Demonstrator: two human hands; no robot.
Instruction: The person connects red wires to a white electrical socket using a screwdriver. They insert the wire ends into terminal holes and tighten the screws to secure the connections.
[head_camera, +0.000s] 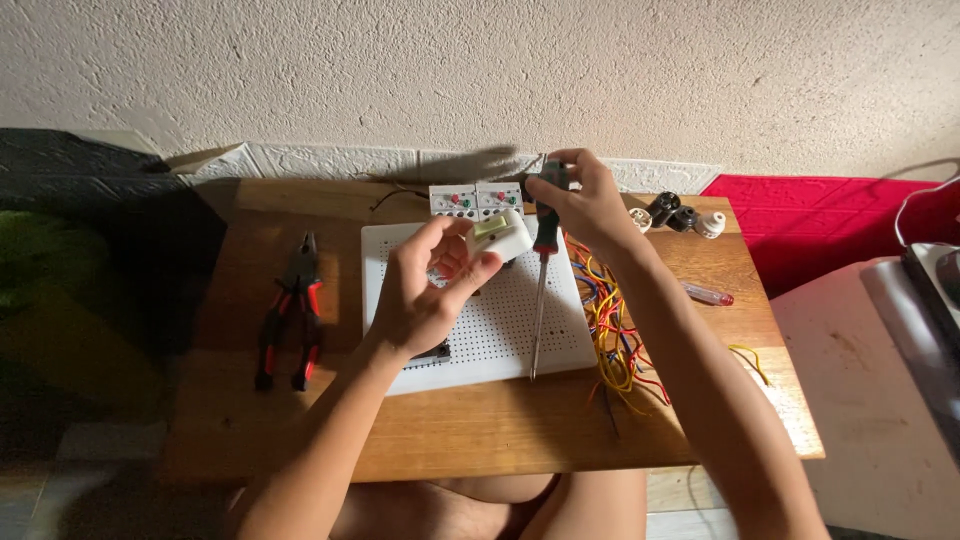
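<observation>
Above a white perforated board on a low wooden desk, two bare hands work close together. Raised over the board, the left hand has its fingers closed around a small white electrical fitting with a pale green face. Just beside it, the right hand is clamped on the dark handle of a long screwdriver, whose shaft hangs down with the tip near the board's front edge. Behind the hands, two white switch modules with red and green dots stand at the board's far edge. Under the right forearm lies a tangle of red, yellow and blue wires. Well to the left of the left hand lie pliers with red and black grips. Beyond the right hand sit small black and white lamp holders.
</observation>
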